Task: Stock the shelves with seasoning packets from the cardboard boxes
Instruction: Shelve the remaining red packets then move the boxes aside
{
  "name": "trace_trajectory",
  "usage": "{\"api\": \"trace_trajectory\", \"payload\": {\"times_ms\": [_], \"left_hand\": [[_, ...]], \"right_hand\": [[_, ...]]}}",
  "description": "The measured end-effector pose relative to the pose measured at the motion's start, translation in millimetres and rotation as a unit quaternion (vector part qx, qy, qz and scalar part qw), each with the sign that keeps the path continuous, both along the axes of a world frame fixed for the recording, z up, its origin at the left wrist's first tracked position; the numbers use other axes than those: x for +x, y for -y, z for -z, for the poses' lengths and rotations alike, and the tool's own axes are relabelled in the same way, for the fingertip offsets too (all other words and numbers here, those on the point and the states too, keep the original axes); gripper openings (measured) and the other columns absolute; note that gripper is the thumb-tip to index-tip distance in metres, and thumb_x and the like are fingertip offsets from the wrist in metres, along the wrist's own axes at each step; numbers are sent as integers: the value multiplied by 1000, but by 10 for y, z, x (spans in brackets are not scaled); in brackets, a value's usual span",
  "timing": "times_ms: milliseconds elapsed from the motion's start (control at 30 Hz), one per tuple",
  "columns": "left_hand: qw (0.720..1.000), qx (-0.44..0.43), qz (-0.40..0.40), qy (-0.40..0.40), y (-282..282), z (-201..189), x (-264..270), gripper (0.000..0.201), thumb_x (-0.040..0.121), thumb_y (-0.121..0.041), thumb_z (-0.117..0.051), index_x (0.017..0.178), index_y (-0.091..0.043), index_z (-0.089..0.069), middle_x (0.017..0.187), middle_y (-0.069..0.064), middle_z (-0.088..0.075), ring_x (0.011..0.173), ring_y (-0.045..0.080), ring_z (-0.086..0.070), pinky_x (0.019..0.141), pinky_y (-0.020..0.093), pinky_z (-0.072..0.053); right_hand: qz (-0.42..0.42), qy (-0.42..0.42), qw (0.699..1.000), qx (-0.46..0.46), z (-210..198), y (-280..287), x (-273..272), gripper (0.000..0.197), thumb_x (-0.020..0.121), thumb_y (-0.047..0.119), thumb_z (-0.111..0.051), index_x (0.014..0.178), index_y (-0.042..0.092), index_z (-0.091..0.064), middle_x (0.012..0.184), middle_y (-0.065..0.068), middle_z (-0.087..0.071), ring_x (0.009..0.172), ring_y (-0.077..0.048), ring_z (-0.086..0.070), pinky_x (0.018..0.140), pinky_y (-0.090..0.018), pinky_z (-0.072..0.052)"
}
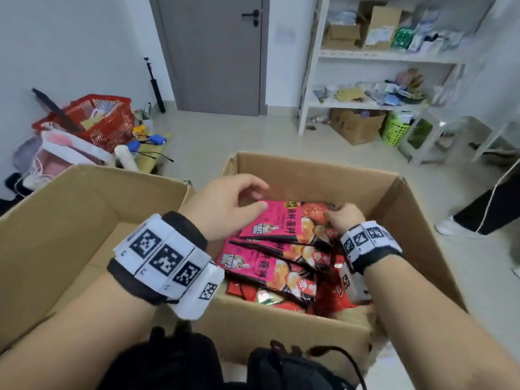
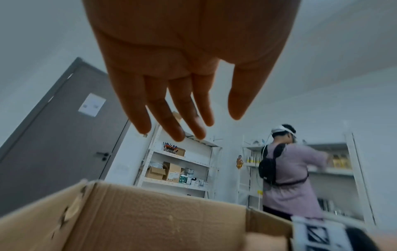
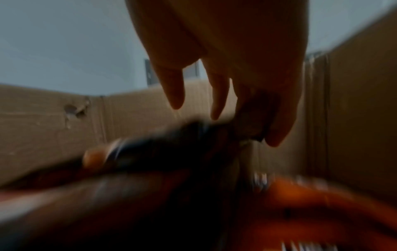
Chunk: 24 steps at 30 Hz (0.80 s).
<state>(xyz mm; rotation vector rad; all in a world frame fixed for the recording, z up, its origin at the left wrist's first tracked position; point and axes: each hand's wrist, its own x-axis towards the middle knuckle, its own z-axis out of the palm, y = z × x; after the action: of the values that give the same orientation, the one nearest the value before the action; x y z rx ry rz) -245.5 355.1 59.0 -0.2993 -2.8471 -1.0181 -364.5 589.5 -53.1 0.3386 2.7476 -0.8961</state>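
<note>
The open cardboard box (image 1: 309, 164) in front of me holds several pink and red seasoning packets (image 1: 270, 268). The top pink packet (image 1: 284, 220) is tilted up from the pile. My right hand (image 1: 334, 215) grips its right end; in the right wrist view the right hand (image 3: 247, 122) pinches a dark, blurred packet edge (image 3: 161, 152). My left hand (image 1: 263, 196) hovers at the packet's far left corner, thumb near its edge. In the left wrist view the left hand (image 2: 193, 118) has straight fingers and holds nothing.
A second cardboard box (image 1: 84, 198) stands to the left, its visible inside bare. White shelves (image 1: 380, 56) with boxes and bags stand at the back right, a red basket (image 1: 104, 119) at the back left. Another person (image 2: 287, 173) works at further shelves.
</note>
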Motion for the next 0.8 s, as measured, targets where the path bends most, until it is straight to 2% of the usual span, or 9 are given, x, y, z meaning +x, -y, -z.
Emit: {"api": "trace_trajectory", "payload": {"times_ms": [133,233,300,367,433,533,600,700,800], "left_hand": [[997,-78,22,-1,-183,97,-500,32,87,-27,-59,118,-20,-59,100,-10,-62,95,4,-54,87,15,-37],[987,-149,51,36,-411,407,-838,34,89,-29,-53,122,-19,-56,113,-2,-62,106,13,-56,94,26,-42],[974,-200,74,73,-505,651,-994,36,90,-30,-51,124,-20,-53,120,1,-60,110,17,-55,97,31,-43],[965,-221,79,117,-500,881,-1116,44,88,-32,-53,130,-20,-48,128,4,-54,116,20,-51,100,33,-41],[966,-214,56,135,-431,1055,-1223,67,81,-38,-65,139,-22,-35,140,8,-42,126,24,-42,106,39,-37],[978,-172,28,117,-355,1106,-1348,119,54,-55,-80,147,-27,-12,154,6,-16,140,27,-18,114,47,-22],[990,-96,39,100,-317,1036,-1432,129,44,-56,-84,147,-26,-12,152,6,-24,139,25,-25,114,50,-21],[987,12,55,149,-205,945,-1534,94,49,-44,-86,132,-29,-44,124,-1,-59,116,20,-55,101,34,-41],[982,-39,52,177,-133,916,-1523,35,56,-41,-84,81,-30,-62,83,-12,-65,83,13,-63,71,23,-46]], "right_hand": [[52,28,997,53,349,45,50,72,73,50,-69,124,4,-46,126,-21,-50,115,-36,-51,95,-40,-44],[73,60,995,-25,353,-36,34,52,70,49,-76,87,3,-58,96,-19,-63,86,-30,-61,70,-34,-45],[54,63,992,-97,341,-117,44,41,73,34,-78,59,8,-50,69,-12,-57,64,-24,-53,57,-30,-36],[32,15,991,-127,282,-166,49,25,77,18,-75,65,8,-56,65,-7,-57,67,-21,-54,60,-27,-36],[-9,-76,989,-129,155,-220,33,12,80,9,-69,73,12,-60,62,4,-55,67,-13,-55,59,-23,-35],[-49,-152,959,-235,-99,-313,15,27,82,-2,-64,72,23,-66,54,16,-58,52,9,-50,52,-10,-40],[-51,-143,920,-362,-209,-397,14,34,82,-5,-63,72,25,-73,59,12,-65,55,3,-55,54,-14,-48],[-51,-110,892,-435,-182,-436,28,31,79,-5,-64,80,23,-77,70,4,-70,61,-9,-61,59,-24,-52],[15,-131,889,-438,-28,-304,-19,27,79,-6,-64,96,13,-72,74,7,-71,63,-5,-63,60,-19,-53]]}}
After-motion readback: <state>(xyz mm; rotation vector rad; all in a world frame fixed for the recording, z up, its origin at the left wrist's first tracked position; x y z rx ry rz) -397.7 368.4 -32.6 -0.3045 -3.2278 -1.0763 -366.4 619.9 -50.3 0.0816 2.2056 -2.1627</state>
